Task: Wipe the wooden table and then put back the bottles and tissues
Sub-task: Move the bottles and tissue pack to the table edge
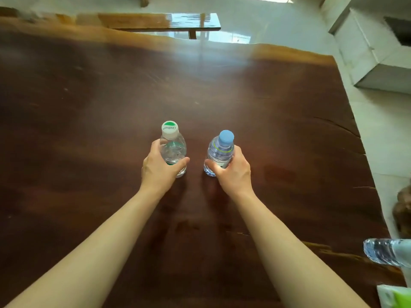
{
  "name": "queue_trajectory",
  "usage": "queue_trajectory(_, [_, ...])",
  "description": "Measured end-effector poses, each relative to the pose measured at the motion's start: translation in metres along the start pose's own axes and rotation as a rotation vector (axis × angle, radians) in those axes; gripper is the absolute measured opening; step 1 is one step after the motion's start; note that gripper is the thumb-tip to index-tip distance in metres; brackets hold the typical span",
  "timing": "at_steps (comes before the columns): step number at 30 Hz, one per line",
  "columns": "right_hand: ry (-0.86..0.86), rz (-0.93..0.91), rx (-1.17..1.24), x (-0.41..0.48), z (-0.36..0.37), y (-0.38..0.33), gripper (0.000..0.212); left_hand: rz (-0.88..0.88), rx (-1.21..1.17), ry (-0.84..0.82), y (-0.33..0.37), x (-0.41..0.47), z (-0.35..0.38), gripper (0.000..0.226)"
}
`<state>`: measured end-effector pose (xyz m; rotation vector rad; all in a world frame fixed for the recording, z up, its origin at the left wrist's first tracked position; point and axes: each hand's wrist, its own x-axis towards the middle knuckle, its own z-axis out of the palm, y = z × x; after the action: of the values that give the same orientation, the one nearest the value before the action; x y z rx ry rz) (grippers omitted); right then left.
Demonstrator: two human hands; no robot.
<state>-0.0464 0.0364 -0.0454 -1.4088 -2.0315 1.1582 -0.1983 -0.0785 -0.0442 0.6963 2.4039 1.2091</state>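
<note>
Two clear water bottles stand upright near the middle of the dark wooden table [89, 112]. My left hand [159, 168] is wrapped around the bottle with the white and green cap [172, 147]. My right hand [233, 172] grips the bottle with the blue cap [220, 152]. Both bottle bases look to be resting on the tabletop. A third clear bottle [387, 252] lies on its side at the table's right edge. A white and green tissue pack [393, 296] shows at the bottom right corner, partly cut off.
A glossy wooden bench [160, 22] stands beyond the table's far edge on a pale tiled floor. White furniture [378, 52] sits at the upper right. A blurred brown thing [403, 210] is off the table's right side.
</note>
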Motion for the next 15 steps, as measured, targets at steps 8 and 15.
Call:
queue_trajectory(8, [0.136, 0.046, 0.052, -0.028, -0.046, 0.015, 0.053, 0.137, 0.023, -0.059, 0.035, -0.004, 0.008, 0.070])
queue_trajectory(15, [0.397, 0.104, 0.083, -0.053, -0.126, 0.054, 0.049, 0.243, 0.013, -0.227, 0.100, -0.021, 0.066, 0.073])
